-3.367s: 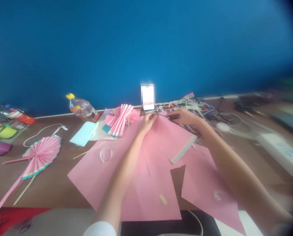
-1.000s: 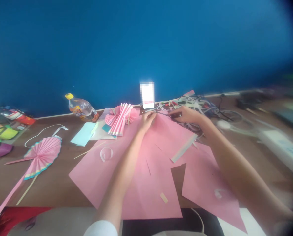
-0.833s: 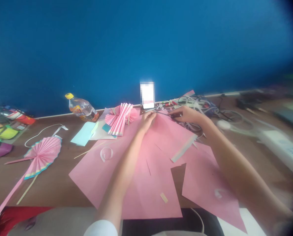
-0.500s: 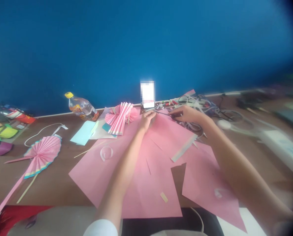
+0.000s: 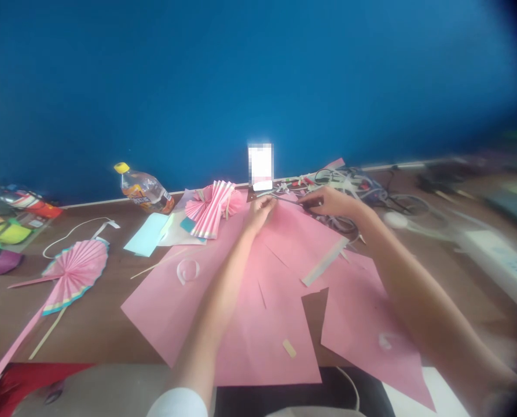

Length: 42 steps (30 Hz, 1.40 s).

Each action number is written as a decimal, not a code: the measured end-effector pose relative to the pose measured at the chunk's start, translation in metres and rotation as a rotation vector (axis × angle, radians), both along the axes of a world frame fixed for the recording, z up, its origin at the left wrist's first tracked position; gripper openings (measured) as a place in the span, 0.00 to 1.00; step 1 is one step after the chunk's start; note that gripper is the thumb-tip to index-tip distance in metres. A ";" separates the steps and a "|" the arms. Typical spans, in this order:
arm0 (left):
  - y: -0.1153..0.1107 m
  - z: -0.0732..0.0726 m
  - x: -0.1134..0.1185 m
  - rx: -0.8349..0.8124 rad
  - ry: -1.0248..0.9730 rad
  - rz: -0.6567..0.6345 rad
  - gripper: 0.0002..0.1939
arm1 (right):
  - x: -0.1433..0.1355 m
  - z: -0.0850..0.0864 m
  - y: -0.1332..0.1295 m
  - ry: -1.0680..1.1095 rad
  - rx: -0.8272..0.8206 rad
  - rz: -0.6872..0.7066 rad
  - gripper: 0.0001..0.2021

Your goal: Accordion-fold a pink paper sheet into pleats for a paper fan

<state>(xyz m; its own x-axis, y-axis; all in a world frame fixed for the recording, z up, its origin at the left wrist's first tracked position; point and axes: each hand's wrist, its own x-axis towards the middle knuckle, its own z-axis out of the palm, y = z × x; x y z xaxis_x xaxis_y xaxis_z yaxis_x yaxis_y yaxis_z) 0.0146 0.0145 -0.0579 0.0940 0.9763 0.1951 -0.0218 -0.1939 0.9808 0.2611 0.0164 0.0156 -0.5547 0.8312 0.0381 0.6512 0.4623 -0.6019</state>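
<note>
Pinching paper at its far edge with left hand, gripping apparent scissors there with right hand; already pleated left of paper: fan.

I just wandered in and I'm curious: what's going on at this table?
A person is working with pink paper. The left hand holds it near its far end, while the right hand grips a thin, dark tool, possibly scissors. More pink sheets lie beneath. To the left are a pleated pink fan and a yellow-capped bottle, leaning over.
</note>
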 end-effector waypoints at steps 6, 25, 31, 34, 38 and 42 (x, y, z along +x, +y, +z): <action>0.001 -0.001 0.001 -0.010 -0.024 0.011 0.17 | 0.000 -0.001 0.001 0.012 0.009 -0.001 0.21; -0.001 0.003 0.000 -0.077 -0.026 0.007 0.13 | -0.003 -0.001 -0.002 0.053 -0.012 -0.046 0.20; -0.001 0.000 0.002 -0.010 0.021 -0.019 0.16 | 0.002 -0.010 0.004 0.169 0.097 -0.233 0.19; -0.001 0.001 0.005 0.003 0.034 -0.069 0.18 | 0.001 -0.015 0.010 0.314 0.080 -0.318 0.18; -0.002 0.002 0.008 -0.037 0.058 -0.103 0.21 | 0.002 -0.025 0.020 0.428 -0.010 -0.277 0.20; 0.004 0.004 0.002 0.055 0.073 -0.123 0.15 | -0.002 -0.028 0.022 0.367 0.051 -0.246 0.20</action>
